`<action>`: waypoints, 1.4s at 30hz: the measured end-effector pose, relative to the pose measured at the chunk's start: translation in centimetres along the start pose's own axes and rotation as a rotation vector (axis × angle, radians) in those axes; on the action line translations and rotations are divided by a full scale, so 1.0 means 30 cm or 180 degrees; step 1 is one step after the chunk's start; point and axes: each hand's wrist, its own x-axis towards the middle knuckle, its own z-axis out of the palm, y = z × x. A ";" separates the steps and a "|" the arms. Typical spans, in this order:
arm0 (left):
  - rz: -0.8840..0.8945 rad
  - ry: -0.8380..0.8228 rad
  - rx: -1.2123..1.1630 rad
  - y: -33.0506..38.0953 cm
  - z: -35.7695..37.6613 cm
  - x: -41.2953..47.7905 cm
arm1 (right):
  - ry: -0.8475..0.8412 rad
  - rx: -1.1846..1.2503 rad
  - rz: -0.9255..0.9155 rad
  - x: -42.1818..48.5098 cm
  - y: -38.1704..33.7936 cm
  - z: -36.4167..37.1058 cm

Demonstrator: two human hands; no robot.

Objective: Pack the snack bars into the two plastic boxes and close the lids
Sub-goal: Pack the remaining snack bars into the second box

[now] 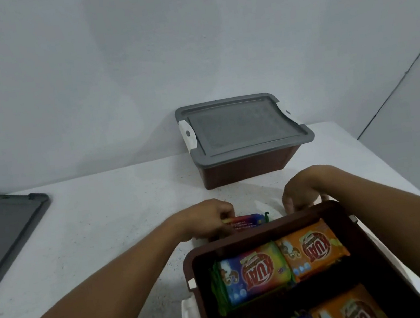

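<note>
**Q:** What is each hand doing?

**A:** The left hand (211, 217) is pinching the left end of a bar (246, 222). The bar is lying on the counter (105, 226) just beyond the far wall of the near box (266, 227). The right hand (301, 194) is reaching past the same wall near its right corner, with its fingers curling downward. The rim is hiding the fingertips, so I cannot tell whether it is holding anything.

**Q:** How are the arms lying?

**A:** Both forearms are stretching forward. The left one is crossing the counter beside the box, and the right one is passing over the box's right edge. Both wrists are bending down toward the counter.

**Q:** How is this step best done?

**A:** In my judgement, the left hand should be lifting the bar clear of the rim before drawing it back. It should then be turning the bar flat to match the packed bars (256, 273) and laying it in the dark gap showing between the two rows. Dragging it over the wall is likely to be snagging the wrapper.

**Q:** What else is bearing on the task?

**A:** The far box (247, 170) is sitting with its lid on. A loose lid (1, 226) is lying at the counter's left edge, well apart from the near box.
</note>
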 end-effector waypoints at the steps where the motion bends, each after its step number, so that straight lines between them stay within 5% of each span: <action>1: -0.0046 0.0002 -0.0142 -0.008 -0.005 -0.006 | -0.0026 -0.0213 0.0083 0.004 0.009 0.007; 10: -0.0243 0.0063 -0.0901 -0.011 -0.003 -0.020 | 0.0212 -0.0301 0.0469 0.040 0.067 0.041; 17: -0.0483 -0.0086 -0.1809 0.010 -0.005 -0.026 | 0.0053 0.0334 0.1145 -0.012 0.135 0.098; 30: -0.0363 -0.0521 -0.1355 0.161 0.014 0.040 | 0.0548 0.1992 0.0830 0.057 0.181 0.219; 42: -0.0619 -0.0368 -0.2035 0.142 0.029 0.036 | 0.1873 0.1197 -0.0152 0.133 0.169 0.190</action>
